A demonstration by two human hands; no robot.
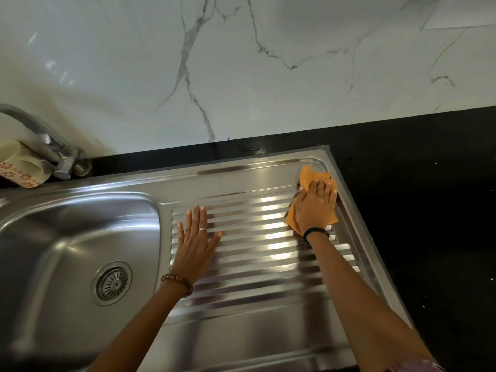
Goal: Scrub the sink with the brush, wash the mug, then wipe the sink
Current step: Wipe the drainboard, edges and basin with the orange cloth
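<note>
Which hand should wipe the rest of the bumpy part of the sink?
The right hand: it already presses the orange cloth flat at the drainboard's far right corner. The left hand rests bare on the ridges.

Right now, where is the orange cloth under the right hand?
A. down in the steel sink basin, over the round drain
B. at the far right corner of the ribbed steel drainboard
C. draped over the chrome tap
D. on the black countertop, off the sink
B: the right hand presses the orange cloth flat at the far right corner of the ribbed steel drainboard, with the left hand flat on the ribs.
</note>
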